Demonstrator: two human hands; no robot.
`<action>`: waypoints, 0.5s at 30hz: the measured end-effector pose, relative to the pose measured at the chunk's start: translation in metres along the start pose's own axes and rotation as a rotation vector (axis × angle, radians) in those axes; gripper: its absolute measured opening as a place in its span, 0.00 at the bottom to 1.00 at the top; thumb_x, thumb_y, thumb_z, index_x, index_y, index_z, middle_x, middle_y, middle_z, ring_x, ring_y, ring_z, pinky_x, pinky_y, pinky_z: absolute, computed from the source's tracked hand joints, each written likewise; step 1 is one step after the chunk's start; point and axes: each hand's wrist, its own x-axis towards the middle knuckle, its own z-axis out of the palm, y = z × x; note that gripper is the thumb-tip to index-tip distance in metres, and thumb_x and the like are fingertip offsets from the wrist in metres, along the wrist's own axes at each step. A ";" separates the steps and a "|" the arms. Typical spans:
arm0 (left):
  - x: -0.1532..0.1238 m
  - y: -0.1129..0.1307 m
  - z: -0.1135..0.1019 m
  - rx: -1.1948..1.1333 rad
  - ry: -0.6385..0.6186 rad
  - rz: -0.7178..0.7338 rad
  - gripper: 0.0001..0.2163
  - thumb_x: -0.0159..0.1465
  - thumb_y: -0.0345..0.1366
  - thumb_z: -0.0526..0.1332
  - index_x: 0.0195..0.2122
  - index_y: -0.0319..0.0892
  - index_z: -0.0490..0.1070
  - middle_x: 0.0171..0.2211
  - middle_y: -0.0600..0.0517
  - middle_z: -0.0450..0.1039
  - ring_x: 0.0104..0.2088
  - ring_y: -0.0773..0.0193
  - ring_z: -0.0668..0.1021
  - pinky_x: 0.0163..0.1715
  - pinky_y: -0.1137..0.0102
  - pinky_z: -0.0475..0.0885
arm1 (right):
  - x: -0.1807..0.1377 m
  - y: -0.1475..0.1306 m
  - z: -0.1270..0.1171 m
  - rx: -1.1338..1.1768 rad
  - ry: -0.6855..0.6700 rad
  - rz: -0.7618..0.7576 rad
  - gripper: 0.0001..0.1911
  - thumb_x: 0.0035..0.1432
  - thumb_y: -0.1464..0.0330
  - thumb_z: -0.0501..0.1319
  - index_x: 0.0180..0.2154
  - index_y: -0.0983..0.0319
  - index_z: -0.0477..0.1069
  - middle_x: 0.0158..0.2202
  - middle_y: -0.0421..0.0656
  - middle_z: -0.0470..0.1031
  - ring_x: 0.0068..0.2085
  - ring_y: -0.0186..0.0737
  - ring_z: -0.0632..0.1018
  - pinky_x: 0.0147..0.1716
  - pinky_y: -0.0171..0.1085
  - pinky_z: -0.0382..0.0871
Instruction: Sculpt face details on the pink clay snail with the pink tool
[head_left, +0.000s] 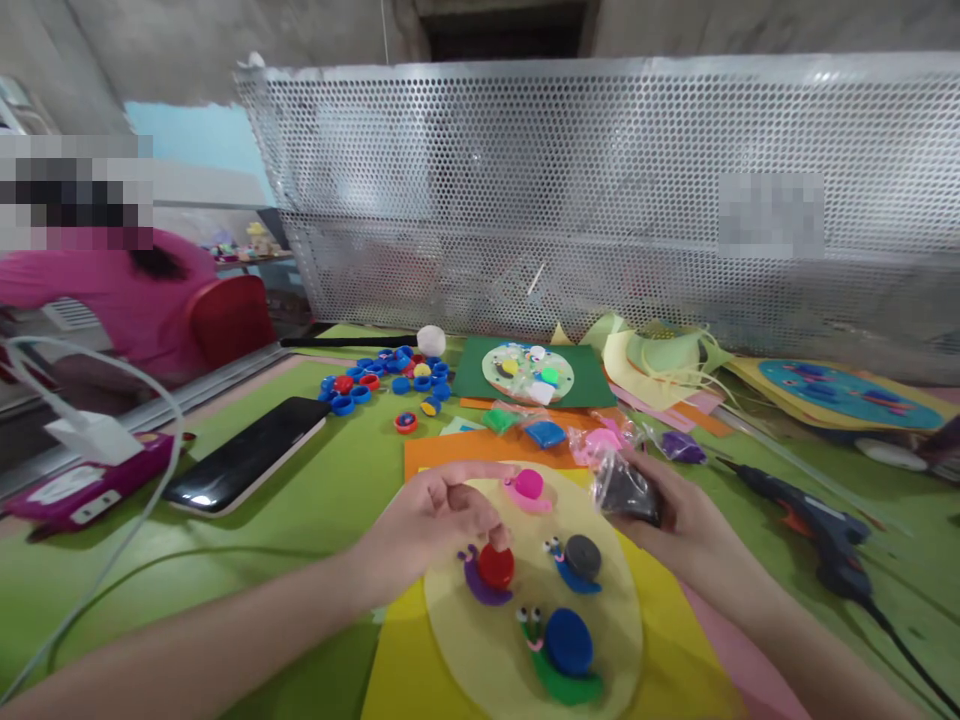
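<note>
My right hand (682, 505) grips a clear plastic packet of black clay (631, 490) above the right rim of a pale yellow oval card (615, 640). My left hand (442, 515) hovers over the card's left side, index finger stretched out and the others loosely bent, with no held thing visible. Just below its fingertips sits a purple clay snail with a red cap shell (496, 567). A pink snail (529, 487) lies beyond the index fingertip. Nearer me are a blue snail with a grey cap (583, 557) and a green snail with a blue cap (568, 642).
Clay packets, including a blue one (545, 433) and a purple one (681, 446), lie behind the card. A glue gun (814, 530) rests at right, its cord trailing forward. Bottle caps (401, 384), a phone (251, 453) and a power strip (94, 490) are left. A person (112, 290) sits far left.
</note>
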 end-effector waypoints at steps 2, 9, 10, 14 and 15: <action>0.002 -0.001 -0.001 0.031 0.050 0.019 0.15 0.56 0.38 0.66 0.44 0.41 0.72 0.22 0.57 0.73 0.26 0.71 0.74 0.30 0.75 0.67 | -0.002 -0.005 0.002 0.119 -0.055 0.030 0.23 0.51 0.55 0.60 0.43 0.64 0.64 0.31 0.44 0.69 0.30 0.40 0.72 0.28 0.35 0.68; 0.005 0.000 0.002 0.072 0.102 -0.041 0.16 0.46 0.35 0.72 0.37 0.42 0.73 0.23 0.58 0.72 0.25 0.73 0.74 0.27 0.77 0.67 | -0.001 -0.013 0.001 0.337 -0.178 0.139 0.24 0.56 0.49 0.56 0.36 0.65 0.65 0.27 0.43 0.66 0.24 0.34 0.68 0.19 0.30 0.62; 0.005 0.001 0.003 0.080 0.099 -0.063 0.18 0.45 0.34 0.72 0.37 0.41 0.73 0.24 0.57 0.73 0.25 0.72 0.74 0.26 0.77 0.67 | -0.001 -0.013 0.000 0.330 -0.176 0.157 0.22 0.55 0.51 0.59 0.37 0.65 0.65 0.28 0.44 0.67 0.25 0.35 0.68 0.19 0.30 0.62; 0.004 0.005 0.006 0.119 0.089 -0.129 0.18 0.46 0.35 0.72 0.39 0.39 0.73 0.25 0.53 0.76 0.26 0.69 0.76 0.27 0.75 0.69 | 0.002 -0.007 -0.003 0.283 -0.123 0.168 0.18 0.51 0.57 0.64 0.37 0.63 0.67 0.32 0.44 0.70 0.32 0.39 0.72 0.29 0.32 0.67; 0.003 0.005 0.006 0.132 0.090 -0.134 0.18 0.47 0.36 0.71 0.39 0.39 0.73 0.25 0.53 0.76 0.27 0.69 0.76 0.28 0.75 0.69 | 0.003 -0.005 -0.004 0.273 -0.114 0.162 0.18 0.50 0.57 0.65 0.36 0.63 0.67 0.32 0.43 0.71 0.33 0.39 0.72 0.31 0.33 0.68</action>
